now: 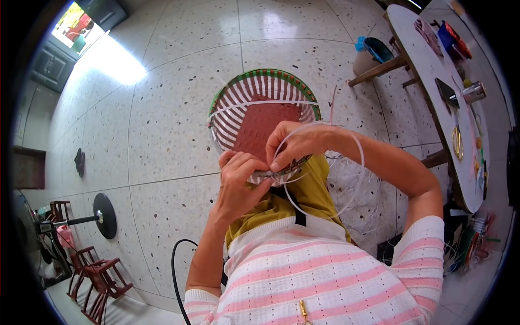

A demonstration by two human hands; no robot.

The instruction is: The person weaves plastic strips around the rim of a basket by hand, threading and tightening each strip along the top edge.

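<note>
A round woven basket with a dark red base, red-and-white striped sides and a green far rim rests at my lap. My left hand grips the basket's near rim, thumb below and fingers on top. Close beside it, my right hand is closed in a pinch on a thin white plastic strip. From the fingers the strip curls in a big loop to the right. Exactly where it meets the rim is hidden by my fingertips. Another white strip spans the basket's opening.
Loose white strips lie heaped on the floor at right. A white table carries scissors, a phone and a metal cup. Behind it stands a bin. Small red chairs and a round black stand base are at left.
</note>
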